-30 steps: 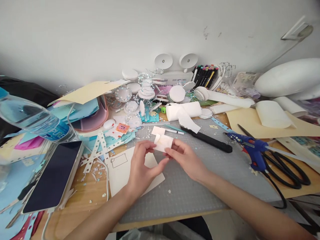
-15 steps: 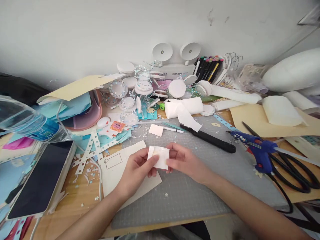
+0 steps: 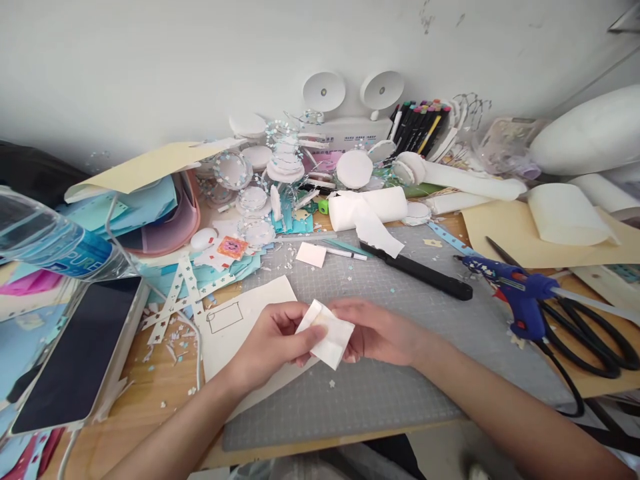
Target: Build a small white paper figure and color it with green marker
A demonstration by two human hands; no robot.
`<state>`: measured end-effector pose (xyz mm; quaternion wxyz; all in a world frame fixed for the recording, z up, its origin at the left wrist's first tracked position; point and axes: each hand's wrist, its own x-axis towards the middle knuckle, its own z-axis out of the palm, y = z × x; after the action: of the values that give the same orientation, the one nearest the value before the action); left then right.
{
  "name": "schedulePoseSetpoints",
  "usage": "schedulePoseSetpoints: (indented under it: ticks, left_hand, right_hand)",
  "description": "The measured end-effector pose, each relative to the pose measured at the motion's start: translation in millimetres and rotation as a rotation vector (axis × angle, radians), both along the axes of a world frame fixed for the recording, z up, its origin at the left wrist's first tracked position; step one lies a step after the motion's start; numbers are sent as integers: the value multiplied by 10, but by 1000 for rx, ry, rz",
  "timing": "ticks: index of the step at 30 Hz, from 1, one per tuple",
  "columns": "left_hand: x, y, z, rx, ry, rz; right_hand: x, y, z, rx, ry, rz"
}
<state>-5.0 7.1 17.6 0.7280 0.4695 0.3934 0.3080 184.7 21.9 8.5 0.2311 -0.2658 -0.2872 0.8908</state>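
A small white folded paper piece [image 3: 334, 338] is held up over the front of the grey cutting mat [image 3: 390, 400]. My left hand [image 3: 277, 340] pinches it, thumb on the near face and fingers behind. Close against its right side is my right hand [image 3: 383, 330], its fingers curled behind the paper and partly hidden by it. Under my left hand lies a cream sheet [image 3: 250, 347] with a small rectangle [image 3: 225, 317] drawn on it. Beyond the hands, a small pale card [image 3: 311, 255] and a white pen [image 3: 347, 254] rest on the mat.
At right lie a blue glue gun [image 3: 520, 287] and black scissors [image 3: 595, 340]. A black-handled tool [image 3: 430, 277] crosses the mat. At left are a phone [image 3: 80, 353] and a water bottle [image 3: 65, 240]. White discs [image 3: 354, 168] and a paper roll [image 3: 390, 205] crowd the back.
The folded paper has been turned clockwise so a corner points down. My right hand has shifted behind its right edge, its thumb no longer on the front. The view has shifted slightly.
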Motion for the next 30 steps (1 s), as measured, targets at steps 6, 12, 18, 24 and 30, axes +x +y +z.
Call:
schedulePoseSetpoints:
  ticks: [6, 12, 18, 24, 30]
  left_hand:
    - [1, 9, 15, -3, 30, 21]
    - [5, 17, 33, 5, 13, 37]
    - [-2, 9, 21, 7, 41, 23]
    - [2, 13, 18, 4, 44, 55]
    - [4, 21, -48, 23, -2, 113]
  right_hand:
    - [12, -1, -31, 55, -32, 39]
    - [2, -17, -67, 242, -79, 21]
    - [35, -14, 8, 515, -236, 90]
    - [51, -35, 18, 642, -335, 90]
    - [4, -74, -2, 687, -417, -45]
